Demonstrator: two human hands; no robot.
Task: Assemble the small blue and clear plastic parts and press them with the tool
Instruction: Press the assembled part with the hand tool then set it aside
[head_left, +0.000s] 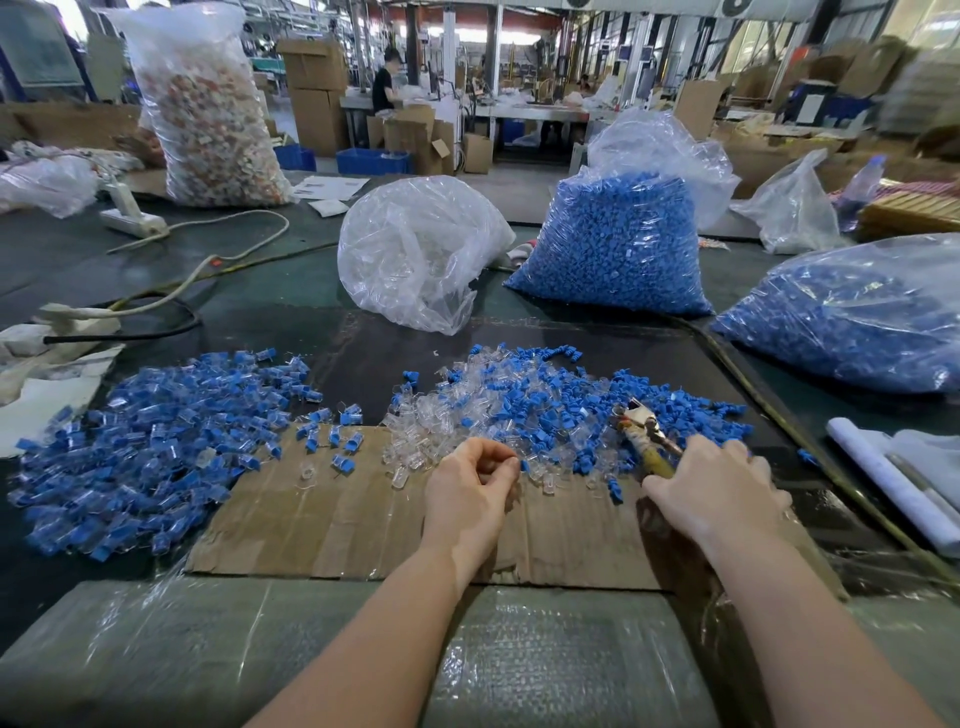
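We're pinching 1 small blue plastic part (523, 464) w/ left hand (470, 491), right hand (714, 491) gripping yellow-handled metal pliers (644, 434); loose pinch risks dropping it.

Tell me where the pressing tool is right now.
In the head view, the tool is right of centre, gripped by the right hand, its metal tip lying on the mixed pile of blue and clear parts.

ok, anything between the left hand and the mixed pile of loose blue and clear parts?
Nothing visible. The left hand sits at the near edge of the mixed pile, fingertips pinched together right at the closest parts. The tool lies off to the right, gripped by the right hand.
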